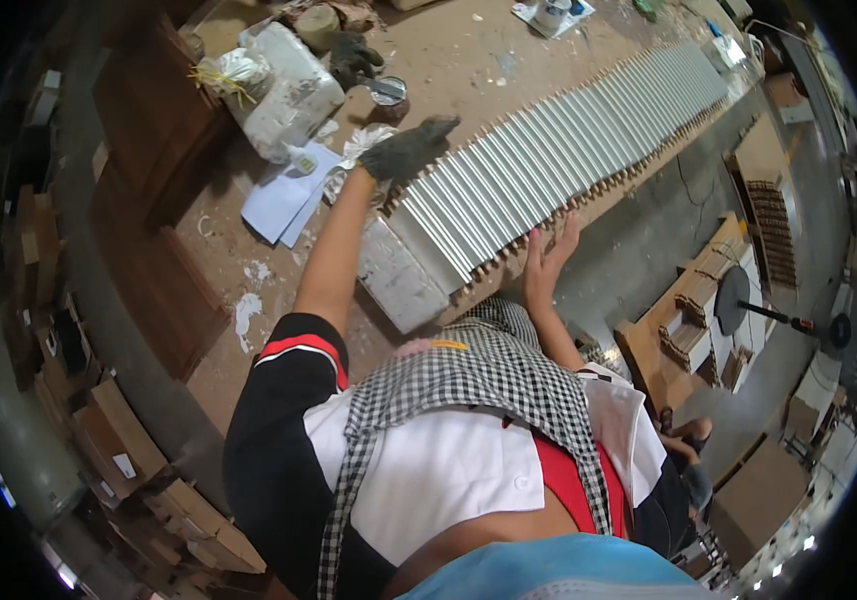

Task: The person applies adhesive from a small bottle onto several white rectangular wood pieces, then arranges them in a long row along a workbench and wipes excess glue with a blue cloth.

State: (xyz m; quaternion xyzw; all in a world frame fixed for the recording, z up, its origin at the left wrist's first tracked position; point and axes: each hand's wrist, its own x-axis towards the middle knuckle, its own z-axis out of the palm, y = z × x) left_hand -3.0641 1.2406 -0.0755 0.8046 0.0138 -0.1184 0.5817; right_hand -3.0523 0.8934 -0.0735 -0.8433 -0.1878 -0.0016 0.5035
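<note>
A long row of narrow silvery-white strips with brown ends [539, 150] lies side by side along the workbench. My left hand [409, 148], in a dark grey glove, is at the far side of the row's near-left end, with its fingers stretched out. It appears to hold nothing, though whether it touches the strips I cannot tell. My bare right hand [552, 258] is at the near edge of the row, fingers apart and fingertips by the brown ends. A white, paint-smeared block [399, 278] sits at the left end of the row.
Left of the row are white papers [284, 200], a wrapped white block [294, 85] and an open can [389, 92]. A dark glove [353, 58] lies behind them. Dark wooden panels [159, 200] stand further left. At right, wooden pieces [709, 310] rest near a round black fan [733, 300].
</note>
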